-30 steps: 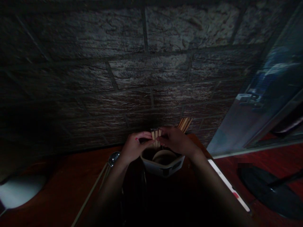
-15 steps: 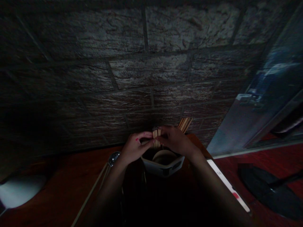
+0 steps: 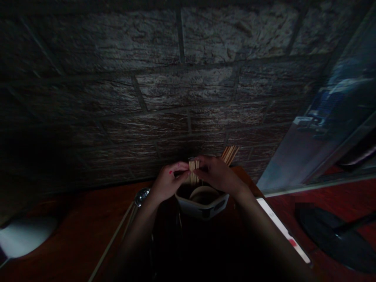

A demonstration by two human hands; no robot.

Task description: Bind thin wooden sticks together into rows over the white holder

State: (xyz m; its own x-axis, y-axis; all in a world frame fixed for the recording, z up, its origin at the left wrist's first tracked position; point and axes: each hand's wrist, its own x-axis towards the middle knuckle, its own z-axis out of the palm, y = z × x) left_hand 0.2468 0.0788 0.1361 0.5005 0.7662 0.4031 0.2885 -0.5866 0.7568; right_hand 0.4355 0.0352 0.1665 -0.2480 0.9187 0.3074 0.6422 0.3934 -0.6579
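Between my two hands stands a bundle of thin wooden sticks (image 3: 194, 173), upright, with a dark band or wrap near the top. My left hand (image 3: 169, 182) pinches the bundle from the left with thumb and fingers. From the right, the fingers of my right hand (image 3: 216, 174) are closed on it as well. Just below is a pale, angular container (image 3: 192, 207) with a round, light-coloured piece (image 3: 205, 194) inside. The sticks' lower ends reach down towards the container; the dim light hides where they end. More thin sticks (image 3: 230, 155) poke up slantwise behind my right hand.
A rough brick wall (image 3: 188, 90) rises right behind the hands. On the brown table (image 3: 79, 219) are a shiny round metal object (image 3: 142, 196), a long thin stick (image 3: 110, 244) and a white lit object (image 3: 28, 237). A white strip (image 3: 283, 231) runs along the right edge.
Both hands stay in nearly the same place. The bundle looks slightly more spread out, and the left fingers have shifted a little to the left.
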